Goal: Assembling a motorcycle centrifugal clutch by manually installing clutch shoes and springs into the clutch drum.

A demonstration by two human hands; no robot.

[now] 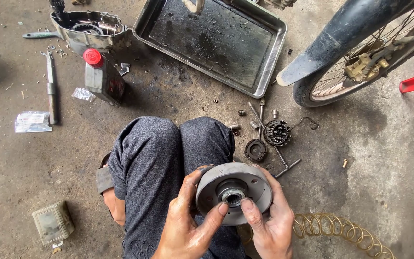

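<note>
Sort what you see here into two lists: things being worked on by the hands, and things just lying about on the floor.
In hand:
- round grey metal drum, held by left hand and right hand
- splined hub at its centre, under both thumbs

Lying about:
- metal tray
- red-capped oil bottle
- toothed gear part
- small black disc
- coiled yellow hose
- long wrench

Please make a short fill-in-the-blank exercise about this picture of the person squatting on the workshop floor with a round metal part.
1. Both hands, left hand and right hand, hold a round grey ____ part above the knees.
2. The bottle on the floor has a ____ cap.
3. The large metal tray lies to the ____ of the wheel in the picture.
4. The coiled hose by the right hand is ____ in colour.

Missing words: metal; red; left; yellow
</note>
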